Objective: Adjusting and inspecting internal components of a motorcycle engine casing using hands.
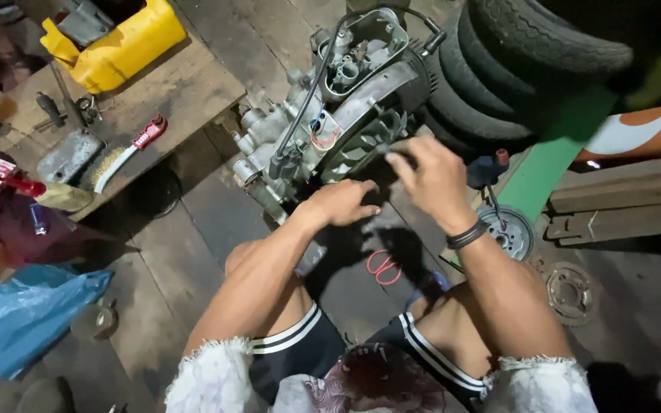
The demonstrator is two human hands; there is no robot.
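Note:
A grey metal engine (323, 115) with a black hose lies on the wooden floor in front of my knees. My left hand (343, 201) rests low against its near side, fingers curled, palm down. Just to the right, my right hand (428, 174) reaches to the round finned cover, fingertips pinched on a small dark part; whether it truly grips it is unclear. A black band circles my right wrist.
Stacked tyres (514, 61) stand behind the engine at right. A yellow canister (120, 42), a wire brush with red handle (128, 153) and small tools lie on a wooden board at left. A blue bag (24, 310), red scissors (382, 268) and round metal discs (510, 229) lie nearby.

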